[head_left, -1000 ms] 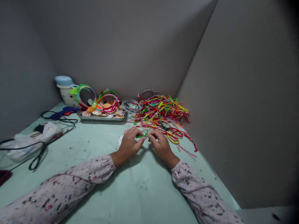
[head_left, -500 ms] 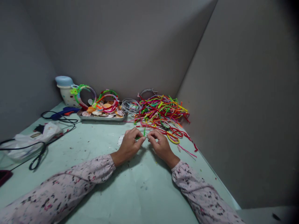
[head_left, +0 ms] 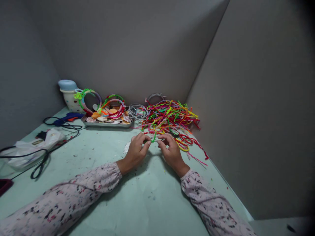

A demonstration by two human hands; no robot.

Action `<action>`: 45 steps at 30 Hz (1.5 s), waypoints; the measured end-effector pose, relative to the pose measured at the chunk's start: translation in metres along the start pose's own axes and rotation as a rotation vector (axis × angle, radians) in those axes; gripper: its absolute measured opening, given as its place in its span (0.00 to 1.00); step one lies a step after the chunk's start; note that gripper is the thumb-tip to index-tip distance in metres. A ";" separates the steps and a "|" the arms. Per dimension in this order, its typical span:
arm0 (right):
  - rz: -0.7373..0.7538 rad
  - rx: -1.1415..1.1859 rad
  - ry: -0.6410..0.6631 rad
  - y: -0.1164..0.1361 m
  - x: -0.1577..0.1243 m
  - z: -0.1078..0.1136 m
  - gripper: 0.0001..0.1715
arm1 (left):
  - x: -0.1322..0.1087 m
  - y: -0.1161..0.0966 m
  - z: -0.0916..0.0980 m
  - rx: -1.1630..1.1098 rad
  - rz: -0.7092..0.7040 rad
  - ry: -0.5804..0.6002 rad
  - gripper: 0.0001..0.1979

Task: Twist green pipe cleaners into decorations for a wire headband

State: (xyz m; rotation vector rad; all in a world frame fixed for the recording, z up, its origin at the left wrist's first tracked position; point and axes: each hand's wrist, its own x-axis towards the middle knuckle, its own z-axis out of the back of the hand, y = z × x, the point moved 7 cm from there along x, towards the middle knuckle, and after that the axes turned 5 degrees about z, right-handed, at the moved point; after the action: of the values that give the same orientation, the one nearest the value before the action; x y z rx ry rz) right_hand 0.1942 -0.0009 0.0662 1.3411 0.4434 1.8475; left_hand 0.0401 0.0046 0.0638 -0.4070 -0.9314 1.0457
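Observation:
Over the middle of the table, my left hand [head_left: 137, 149] is closed in a pinch on a short green pipe cleaner [head_left: 154, 137]. The pipe cleaner bends upward from the fingertips, beside a thin pale wire [head_left: 161, 140]. My right hand [head_left: 170, 151] faces it from the right, thumb and forefinger pinched at that wire. A narrow gap separates the two sets of fingertips. Just beyond the hands lies a loose pile of coloured pipe cleaners [head_left: 169, 114]. How the green piece is joined to the wire is too small to make out.
A metal tray [head_left: 108, 125] of shells and pipe-cleaner hoops [head_left: 92, 98] stands at the back, beside coiled wire [head_left: 137, 111]. A blue-lidded container [head_left: 70, 95] is behind it. On the left lie a plastic bag [head_left: 34, 147] and black cable [head_left: 46, 157]. Grey walls border the table.
My right hand's fingertips have drawn slightly right, away from the left ones. The green pipe cleaner now shows longer and curved between the hands. My left hand has barely shifted.

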 end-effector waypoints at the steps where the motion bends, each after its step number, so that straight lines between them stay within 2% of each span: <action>1: 0.027 -0.002 -0.011 0.004 0.000 0.001 0.06 | 0.000 0.000 0.000 -0.006 0.001 0.000 0.06; 7: 0.167 -0.073 0.055 0.012 -0.004 -0.007 0.07 | 0.000 -0.001 -0.001 -0.017 0.003 0.011 0.06; 11: 0.176 -0.125 0.066 0.007 -0.005 -0.008 0.07 | -0.001 -0.001 -0.002 -0.026 -0.004 0.020 0.06; 20: 0.231 -0.192 0.046 0.014 -0.005 -0.005 0.05 | -0.001 -0.002 -0.003 -0.055 -0.011 0.026 0.06; 45: 0.288 -0.225 -0.001 0.014 -0.006 -0.002 0.05 | -0.001 -0.005 -0.003 -0.078 -0.021 0.045 0.07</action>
State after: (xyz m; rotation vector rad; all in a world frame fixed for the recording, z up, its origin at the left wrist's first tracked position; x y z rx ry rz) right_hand 0.1875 -0.0134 0.0710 1.3020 0.0385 2.0597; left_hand 0.0452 0.0019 0.0656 -0.4825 -0.9363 0.9791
